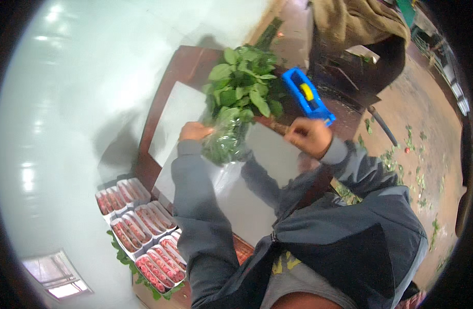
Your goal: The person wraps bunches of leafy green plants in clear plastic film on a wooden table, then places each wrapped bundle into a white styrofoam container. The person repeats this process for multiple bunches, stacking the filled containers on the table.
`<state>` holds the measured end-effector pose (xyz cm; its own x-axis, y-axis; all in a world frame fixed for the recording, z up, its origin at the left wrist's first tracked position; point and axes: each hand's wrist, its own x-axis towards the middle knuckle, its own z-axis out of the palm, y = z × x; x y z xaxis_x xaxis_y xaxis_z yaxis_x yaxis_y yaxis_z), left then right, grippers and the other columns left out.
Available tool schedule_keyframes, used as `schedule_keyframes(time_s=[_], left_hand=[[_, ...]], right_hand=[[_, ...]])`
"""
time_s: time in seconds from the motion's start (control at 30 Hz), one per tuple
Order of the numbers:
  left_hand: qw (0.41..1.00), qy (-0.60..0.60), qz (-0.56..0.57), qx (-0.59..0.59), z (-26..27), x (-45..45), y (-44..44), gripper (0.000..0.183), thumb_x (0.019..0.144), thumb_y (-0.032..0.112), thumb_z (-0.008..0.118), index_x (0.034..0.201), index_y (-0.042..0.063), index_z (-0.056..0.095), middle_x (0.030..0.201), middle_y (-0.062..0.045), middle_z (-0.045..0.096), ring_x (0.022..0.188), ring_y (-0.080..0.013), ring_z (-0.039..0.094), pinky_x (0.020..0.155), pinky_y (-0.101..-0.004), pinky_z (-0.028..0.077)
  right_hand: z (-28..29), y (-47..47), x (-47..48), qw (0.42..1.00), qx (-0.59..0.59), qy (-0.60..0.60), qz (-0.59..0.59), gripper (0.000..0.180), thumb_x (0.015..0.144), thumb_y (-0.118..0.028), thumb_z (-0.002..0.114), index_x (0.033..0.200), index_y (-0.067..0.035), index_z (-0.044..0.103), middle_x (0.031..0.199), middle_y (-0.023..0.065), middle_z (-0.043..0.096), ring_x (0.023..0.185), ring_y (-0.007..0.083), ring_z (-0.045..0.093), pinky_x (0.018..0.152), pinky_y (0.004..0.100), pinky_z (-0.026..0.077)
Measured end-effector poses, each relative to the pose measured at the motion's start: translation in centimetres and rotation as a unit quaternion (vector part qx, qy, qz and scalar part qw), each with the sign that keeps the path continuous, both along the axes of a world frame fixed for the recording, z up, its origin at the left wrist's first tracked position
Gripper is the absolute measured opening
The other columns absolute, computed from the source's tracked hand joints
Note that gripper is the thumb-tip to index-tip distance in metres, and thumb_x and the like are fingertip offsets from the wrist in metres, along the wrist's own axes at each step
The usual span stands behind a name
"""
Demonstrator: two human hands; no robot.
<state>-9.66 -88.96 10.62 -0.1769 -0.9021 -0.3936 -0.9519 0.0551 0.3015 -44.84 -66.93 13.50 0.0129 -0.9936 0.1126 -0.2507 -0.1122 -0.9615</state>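
Note:
A leafy bunch of green-stemmed flowers or foliage lies across the table, its near end wrapped in a clear plastic sleeve. My left hand grips the left side of that sleeve. The flower heads cannot be made out. My right hand is curled, thumb against fingers, at the near end of a blue tape dispenser with a yellow hub. Blur hides whether a strip of tape is between those fingers. Under the bunch is a pale grey-white board.
Several pink-and-red rose bunches in white card wraps stand beside my left forearm. The reddish-brown table meets a pale wall. Brown cloth hangs at upper right. Leaves litter the floor.

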Motion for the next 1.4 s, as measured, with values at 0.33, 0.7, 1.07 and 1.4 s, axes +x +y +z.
schedule_keyframes(time_s=[0.33, 0.7, 1.07, 1.4], left_hand=[[0.955, 0.165, 0.115, -0.218, -0.6, 1.4, 1.2, 0.019, 0.085, 0.016, 0.064, 0.092, -0.001, 0.066, 0.071, -0.006, 0.065, 0.058, -0.0109, 0.057, 0.054, -0.0257, 0.046], [0.877, 0.463, 0.066, -0.105, -3.1, -14.5, 16.8, 0.027, 0.085, 0.024, 0.067, 0.104, 0.005, 0.064, 0.094, -0.007, 0.067, 0.083, -0.0177, 0.064, 0.075, -0.0303, 0.049], [0.662, 0.609, 0.324, 0.293, -5.6, -30.7, 23.2, 0.024, 0.085, 0.027, 0.069, 0.101, 0.012, 0.062, 0.091, -0.001, 0.066, 0.083, -0.0138, 0.062, 0.070, -0.0328, 0.050], [0.823, 0.551, 0.109, -0.080, -5.9, -22.4, 21.7, 0.022, 0.085, 0.020, 0.068, 0.096, 0.001, 0.066, 0.088, -0.005, 0.068, 0.081, -0.0105, 0.061, 0.072, -0.0264, 0.048]], right_hand=[[-3.6, -4.7, -11.6, 0.949, 0.265, 0.169, 0.004, 0.035, 0.075, -0.031, 0.072, 0.097, -0.003, 0.071, 0.085, 0.0105, 0.070, 0.073, 0.0222, 0.065, 0.067, 0.0362, 0.051], [-2.9, 12.1, -11.6, 0.944, 0.261, 0.202, 0.022, 0.018, 0.077, -0.022, 0.069, 0.083, -0.005, 0.072, 0.071, 0.0064, 0.068, 0.058, 0.0119, 0.061, 0.052, 0.0302, 0.050], [-4.6, 19.7, -12.0, 0.943, 0.332, 0.012, -0.025, 0.021, 0.082, -0.024, 0.066, 0.089, -0.005, 0.069, 0.071, 0.0034, 0.066, 0.060, 0.0133, 0.059, 0.055, 0.0308, 0.048], [-3.1, 15.9, -10.1, 0.951, 0.296, 0.065, 0.066, 0.023, 0.080, -0.024, 0.069, 0.089, -0.003, 0.069, 0.077, 0.0066, 0.067, 0.071, 0.0156, 0.062, 0.065, 0.0328, 0.051]])
